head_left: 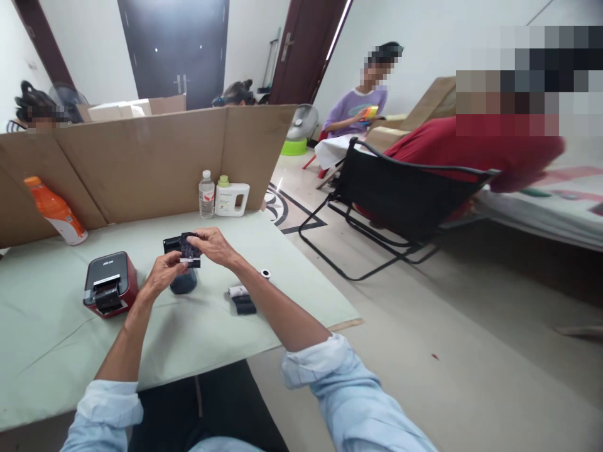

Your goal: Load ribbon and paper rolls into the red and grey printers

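Observation:
Both of my hands are closed on a small dark sheet (191, 250) that has a white strip near its lower edge. My left hand (164, 273) pinches its lower left side, and my right hand (211, 245) grips it at the upper right. Partly hidden behind the sheet and my fingers is a dark device (183, 282) with a rounded bluish-black base on the table. To the left of my left hand sits a red and black label printer (110, 282), with a glossy black strip at its front slot. Below my right forearm lie a white roll (238, 290) and a black piece (244, 305).
The table (188, 345) has a pale green cover. At its back stand an orange bottle (56, 210), a water bottle (206, 196), a white jug (233, 199) and a cardboard screen (146, 163). A black folding chair (396, 188) is at the right, with several people nearby.

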